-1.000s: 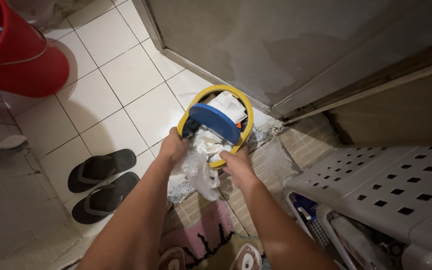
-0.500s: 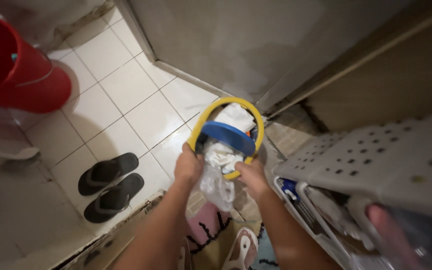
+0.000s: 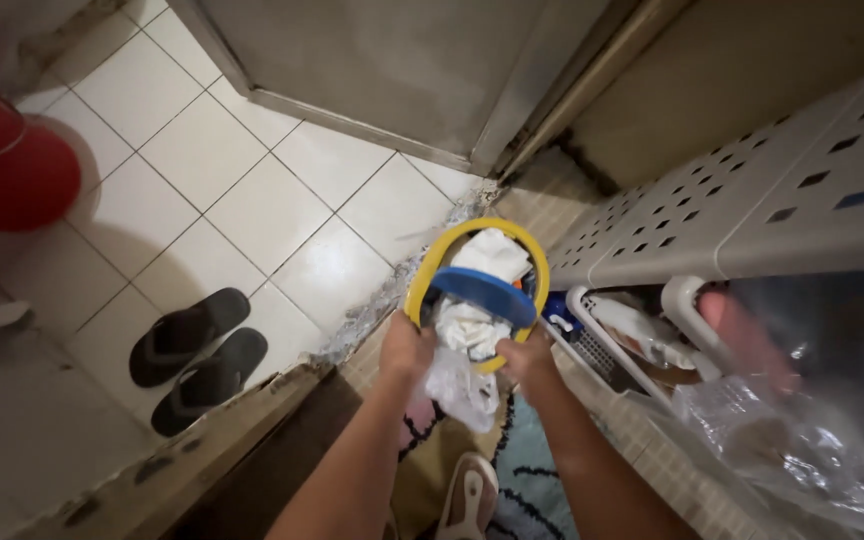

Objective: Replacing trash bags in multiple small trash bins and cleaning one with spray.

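Scene, largest element first. A white tiled floor [image 3: 202, 180] fills the left half of the view and ends at a grey metal door [image 3: 392, 60]. A perforated plastic rack [image 3: 752, 200] occupies the right side, with crumpled clear plastic sheeting [image 3: 802, 440] below it. A red bucket [image 3: 7, 165] stands at the left edge, and a pair of dark sandals [image 3: 197, 355] lies on the tiles, well apart from the hands.

Work status. The small yellow-rimmed bin [image 3: 477, 290] is held above the threshold where tile meets the darker flooring. It still contains white crumpled waste, and its blue swing lid [image 3: 484, 295] sits tilted inside the rim. A clear plastic bag [image 3: 457, 385] hangs just below the bin's near edge, between the two hands. Judged from this position, the bin has been lifted and the bag is at hand; the contents have not been removed, so emptying or rebagging remains undone.

Hand state. The left hand [image 3: 407, 350] is closed around the near-left rim and touches the top of the bag. The right hand [image 3: 530, 362] is closed on the near-right rim. Both grip firmly; no fingers are spread.
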